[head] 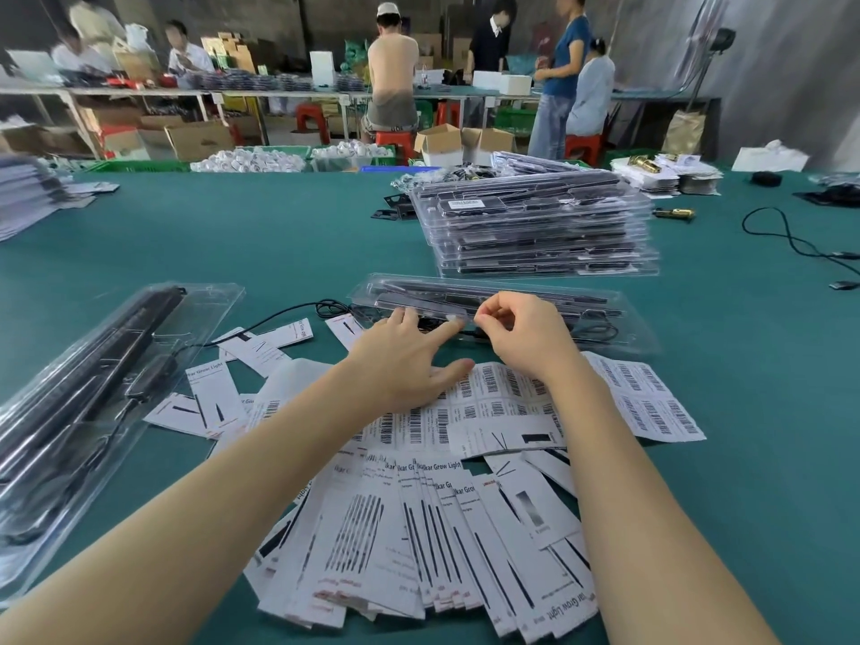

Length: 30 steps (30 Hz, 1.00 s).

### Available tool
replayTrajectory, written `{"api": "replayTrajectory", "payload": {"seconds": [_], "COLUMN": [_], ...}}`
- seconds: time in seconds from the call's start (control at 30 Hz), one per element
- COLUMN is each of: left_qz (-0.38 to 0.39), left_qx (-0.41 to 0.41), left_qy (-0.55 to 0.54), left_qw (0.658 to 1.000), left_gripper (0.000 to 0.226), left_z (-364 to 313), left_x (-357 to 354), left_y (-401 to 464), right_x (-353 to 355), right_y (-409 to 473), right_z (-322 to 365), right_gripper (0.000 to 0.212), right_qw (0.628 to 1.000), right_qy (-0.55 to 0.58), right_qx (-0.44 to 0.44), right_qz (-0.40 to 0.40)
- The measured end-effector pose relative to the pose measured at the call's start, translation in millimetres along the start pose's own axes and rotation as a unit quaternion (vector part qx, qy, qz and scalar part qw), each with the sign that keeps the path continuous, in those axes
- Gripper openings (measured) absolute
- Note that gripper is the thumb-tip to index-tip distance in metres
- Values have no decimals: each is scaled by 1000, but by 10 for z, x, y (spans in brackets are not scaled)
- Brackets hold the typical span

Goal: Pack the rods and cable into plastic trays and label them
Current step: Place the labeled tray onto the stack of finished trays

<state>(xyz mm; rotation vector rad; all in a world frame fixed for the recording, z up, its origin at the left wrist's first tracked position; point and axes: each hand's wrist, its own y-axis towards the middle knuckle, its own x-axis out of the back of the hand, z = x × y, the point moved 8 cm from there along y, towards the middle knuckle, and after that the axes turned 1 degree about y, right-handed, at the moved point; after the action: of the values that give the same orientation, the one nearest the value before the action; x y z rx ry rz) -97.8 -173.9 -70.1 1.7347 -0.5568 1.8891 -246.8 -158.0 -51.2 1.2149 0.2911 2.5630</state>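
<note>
A clear plastic tray (619, 314) with black rods and a black cable inside lies across the green table in front of me. My left hand (405, 360) rests with straight fingers on the tray's near edge and on the barcode label sheet (651, 398). My right hand (521, 335) hovers over the tray's near edge, thumb and forefinger pinched together, seemingly on a small label that I cannot make out. White paper cards (409, 528) printed "Grow Light" fan out below my forearms.
A stack of filled clear trays (535, 225) stands behind the tray. More trays with black rods (83, 393) lie at the left. A loose black cable (791, 239) snakes at the right. People work at benches beyond the table.
</note>
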Motion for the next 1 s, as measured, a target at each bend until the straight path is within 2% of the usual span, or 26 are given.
{"api": "replayTrajectory", "payload": {"seconds": [0.3, 0.6, 1.0], "left_qz": [-29, -36, -45], "left_qx": [-6, -5, 61], "left_qy": [-16, 0, -15], "left_qw": [999, 999, 997], "left_gripper": [74, 69, 75], "left_z": [-22, -32, -73], "left_x": [16, 66, -63], "left_y": [-35, -6, -45], "right_x": [12, -25, -27], "right_y": [12, 7, -25], "right_z": [-11, -16, 10], "right_gripper": [8, 7, 7], "right_qw": [1000, 1000, 1000], "right_qy": [9, 6, 9], "right_qx": [5, 4, 4], "right_qz": [-9, -6, -5]}}
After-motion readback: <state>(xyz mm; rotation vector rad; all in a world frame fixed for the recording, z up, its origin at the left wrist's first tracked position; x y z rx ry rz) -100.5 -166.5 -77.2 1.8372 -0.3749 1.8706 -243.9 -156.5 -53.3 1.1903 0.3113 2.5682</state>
